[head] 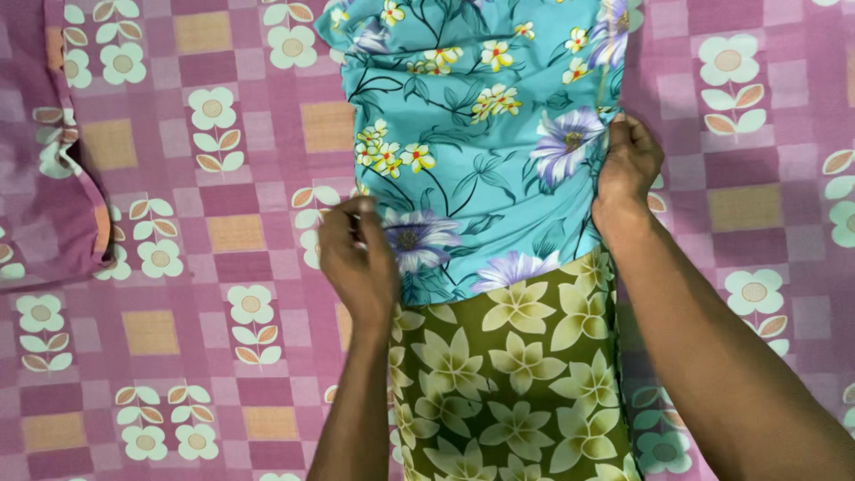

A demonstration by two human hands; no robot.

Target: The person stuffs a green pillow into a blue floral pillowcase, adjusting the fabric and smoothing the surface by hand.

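Two hands | left hand [356, 258], right hand [628, 160] pinch teal floral cloth [472, 134] edges (over olive floral cloth [517, 374]) | pink bedsheet [205, 267]

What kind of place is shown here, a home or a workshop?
Probably a home, on a bed. A pink checked bedsheet with flowers covers the whole surface, a matching pillow lies at the left, and both hands hold a turquoise floral cloth spread on it.

A single head-worn camera looks steeply down from the person's own standpoint, facing forward over the outstretched forearms. It sits close: the bed's pink checked floral sheet [205, 267] fills the whole frame, and both forearms enter from the bottom edge. There is no second view to share anything with.
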